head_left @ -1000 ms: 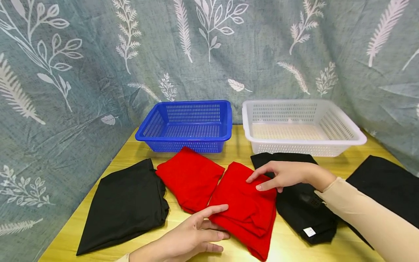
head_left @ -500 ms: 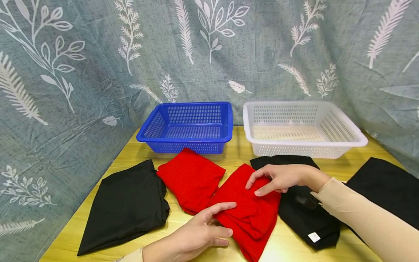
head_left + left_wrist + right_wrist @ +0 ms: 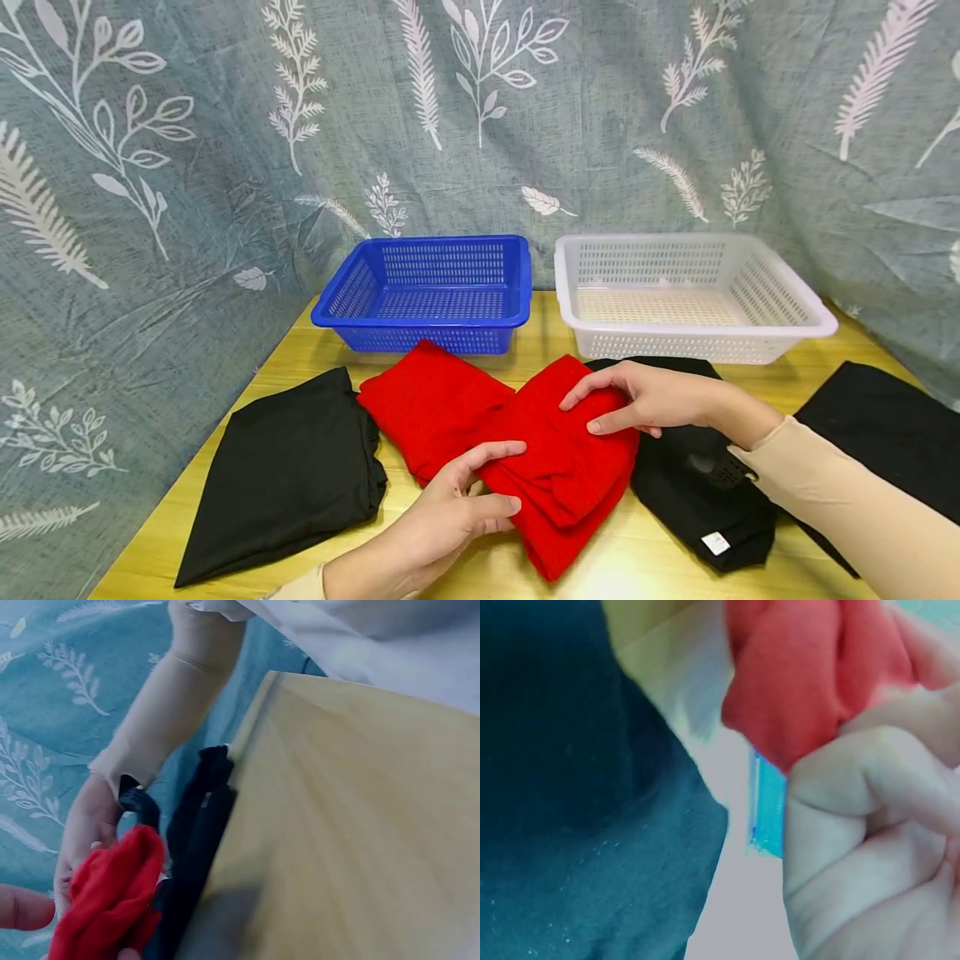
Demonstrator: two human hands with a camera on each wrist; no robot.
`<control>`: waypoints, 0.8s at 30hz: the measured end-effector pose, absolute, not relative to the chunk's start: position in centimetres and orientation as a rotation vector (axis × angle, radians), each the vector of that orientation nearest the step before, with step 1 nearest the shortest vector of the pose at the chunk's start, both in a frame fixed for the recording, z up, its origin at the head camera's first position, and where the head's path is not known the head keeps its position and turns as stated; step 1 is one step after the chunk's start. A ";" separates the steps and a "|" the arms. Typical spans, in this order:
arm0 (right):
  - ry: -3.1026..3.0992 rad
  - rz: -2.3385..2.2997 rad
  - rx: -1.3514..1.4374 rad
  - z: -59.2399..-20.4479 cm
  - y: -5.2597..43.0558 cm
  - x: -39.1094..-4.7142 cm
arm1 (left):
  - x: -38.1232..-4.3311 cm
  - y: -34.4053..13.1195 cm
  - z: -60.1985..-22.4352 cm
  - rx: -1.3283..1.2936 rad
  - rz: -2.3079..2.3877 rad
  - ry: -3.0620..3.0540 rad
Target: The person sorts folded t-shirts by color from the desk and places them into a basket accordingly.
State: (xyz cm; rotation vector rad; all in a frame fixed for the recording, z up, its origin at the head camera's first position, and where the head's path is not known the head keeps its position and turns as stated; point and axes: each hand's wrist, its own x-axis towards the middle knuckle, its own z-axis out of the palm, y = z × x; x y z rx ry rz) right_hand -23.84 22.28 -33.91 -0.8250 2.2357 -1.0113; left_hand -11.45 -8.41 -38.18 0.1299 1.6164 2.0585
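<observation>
A folded red cloth point(image 3: 555, 483) lies between my two hands, its surface creased. My left hand point(image 3: 442, 521) holds its near left edge, thumb and fingers on either side. From the right, my right hand point(image 3: 652, 400) grips the opposite edge; in the right wrist view its curled fingers point(image 3: 840, 825) are against the red fabric point(image 3: 802, 675). The left wrist view has the cloth point(image 3: 112, 892) bunched up, with a left fingertip point(image 3: 26, 908) beside it. A second red cloth point(image 3: 427, 400) lies just left, partly overlapped by the held one.
At the back stand a blue basket point(image 3: 420, 322) and a white basket point(image 3: 697, 330). One black cloth point(image 3: 285, 475) lies at left. Another black cloth point(image 3: 690, 492), with a white tag, lies under my right forearm; a third black cloth point(image 3: 885, 433) is at far right.
The held red cloth has turned: its far corner moved right and away, its near corner left. It now overlaps the second red cloth. My left hand moved slightly away from me.
</observation>
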 end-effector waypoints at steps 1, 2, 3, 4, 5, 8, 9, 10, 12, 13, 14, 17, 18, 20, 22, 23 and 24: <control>2.245 -1.020 -0.828 -33.7 22.3 -23.7 | -11.5 -8.4 -38.0 0.135 2.075 1.620; 2.257 -1.030 -0.831 -33.5 22.3 -23.5 | -11.6 -8.4 -37.8 0.140 2.093 1.631; 2.269 -1.043 -0.838 -33.4 22.3 -23.3 | -11.7 -8.5 -37.5 0.150 2.114 1.643; 2.283 -1.057 -0.837 -33.2 22.2 -23.1 | -11.9 -8.5 -37.3 0.162 2.136 1.656; 2.298 -1.075 -0.837 -33.0 22.1 -23.0 | -12.1 -8.6 -37.1 0.171 2.153 1.679; 2.353 -1.128 -0.833 -32.4 21.8 -22.6 | -12.8 -8.7 -36.4 0.194 2.185 1.783; 2.368 -1.149 -0.824 -32.2 21.6 -22.5 | -13.0 -8.8 -36.2 0.202 2.186 1.820; 2.378 -1.171 -0.809 -32.0 21.4 -22.4 | -13.2 -8.9 -36.1 0.212 2.185 1.854; 2.395 -1.213 -0.794 -31.8 21.0 -22.2 | -13.7 -9.2 -35.8 0.228 2.176 1.920; 2.403 -1.231 -0.790 -31.7 20.7 -22.2 | -13.9 -9.3 -35.6 0.241 2.174 1.948; 2.409 -1.249 -0.783 -31.7 20.5 -22.1 | -14.2 -9.5 -35.5 0.255 2.172 1.970; 2.421 -1.302 -0.781 -31.5 19.8 -22.0 | -14.9 -10.3 -34.9 0.293 2.159 2.041; 2.428 -1.316 -0.778 -31.5 19.5 -22.0 | -15.2 -10.5 -34.7 0.308 2.154 2.058; 2.439 -1.351 -0.766 -31.4 19.0 -22.0 | -15.8 -11.2 -34.2 0.341 2.146 2.080; 2.446 -1.393 -0.750 -31.4 18.4 -22.0 | -16.4 -11.8 -33.8 0.366 2.142 2.092; 2.449 -1.414 -0.747 -31.4 18.0 -22.1 | -16.8 -12.1 -33.6 0.375 2.140 2.101; 2.450 -1.436 -0.743 -31.4 17.6 -22.2 | -17.1 -12.4 -33.4 0.380 2.136 2.118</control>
